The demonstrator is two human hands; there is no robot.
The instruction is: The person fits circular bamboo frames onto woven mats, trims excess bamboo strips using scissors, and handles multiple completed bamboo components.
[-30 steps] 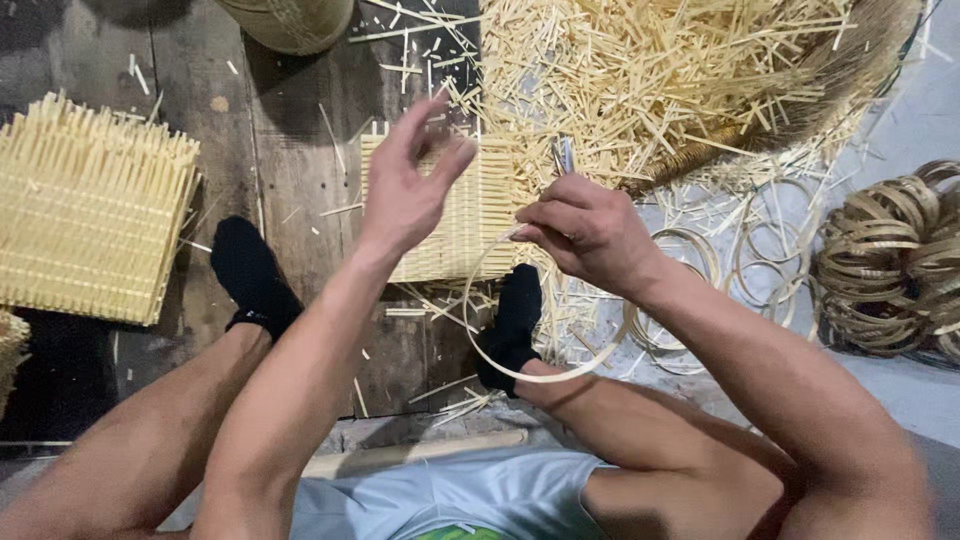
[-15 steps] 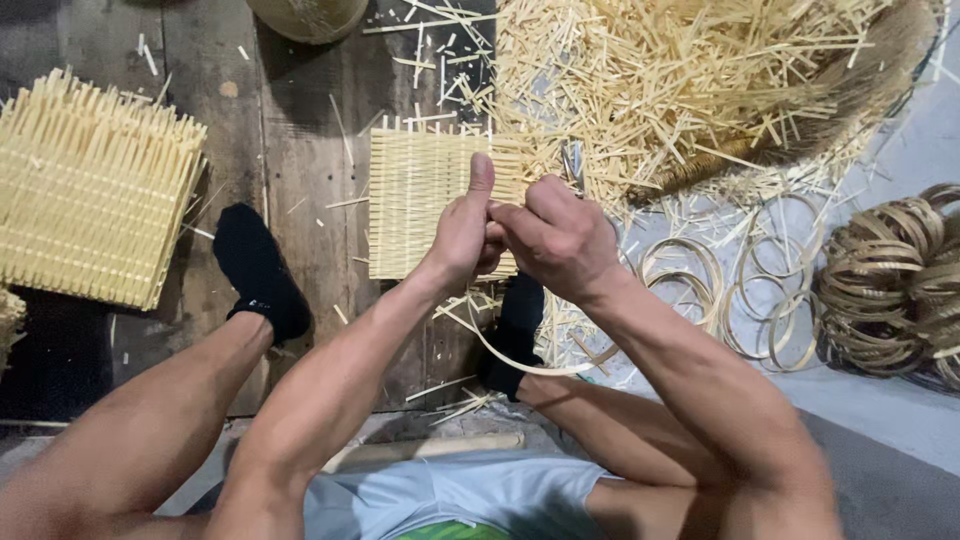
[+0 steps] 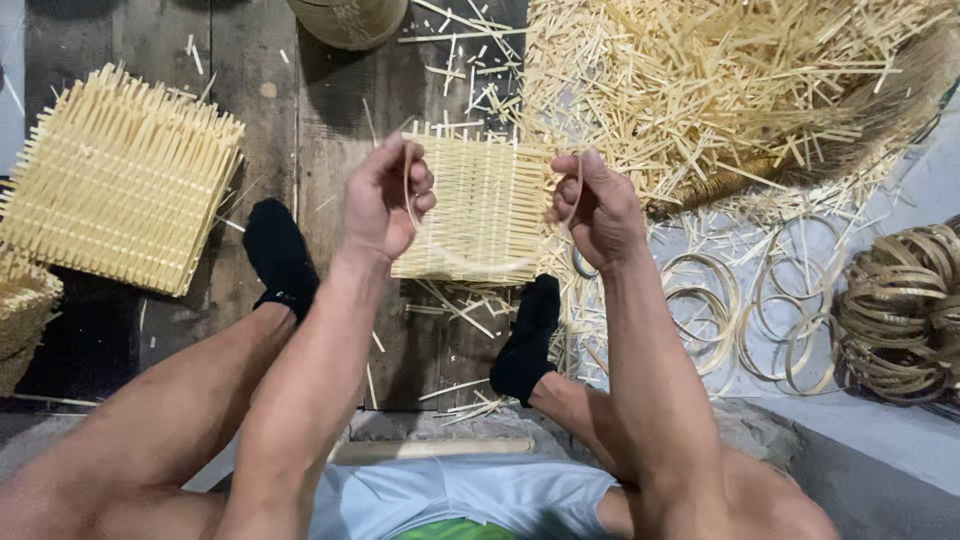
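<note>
A thin pale bamboo strip (image 3: 480, 268) hangs in a loop between my two hands. My left hand (image 3: 385, 200) pinches one end of it, raised above the floor. My right hand (image 3: 600, 205) grips the other end. Behind the loop, a small woven bamboo mat (image 3: 490, 205) lies flat on the dark wooden floor (image 3: 300, 110), between my feet in black socks (image 3: 275, 255).
A larger woven mat (image 3: 120, 175) lies at the left. A big pile of bamboo sticks (image 3: 720, 80) fills the upper right. Several bamboo rings (image 3: 760, 315) lie loose on the right, beside a bundle of rings (image 3: 900, 310). A basket base (image 3: 345, 20) stands at the top.
My hands were together half a second ago. They have now moved apart, drawing the strip into a wide hanging loop over the small mat.
</note>
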